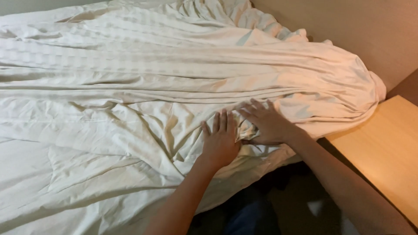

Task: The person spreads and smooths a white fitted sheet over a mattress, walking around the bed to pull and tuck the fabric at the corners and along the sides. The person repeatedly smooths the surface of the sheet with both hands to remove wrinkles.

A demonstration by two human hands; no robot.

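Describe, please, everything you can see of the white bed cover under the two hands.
The white bed cover looks like soft woven cotton with a faint striped weave. It lies rumpled across the bed, drawn into long folds running toward the wall corner. The left hand and right hand press flat on it near the edge, beside a wooden table.

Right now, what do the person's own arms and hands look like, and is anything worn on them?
Both forearms are bare up to the picture's lower edge: no sleeves show. The left hand and right hand wear no gloves; no rings, watch or bracelet can be seen. Fingers are slender, nails short.
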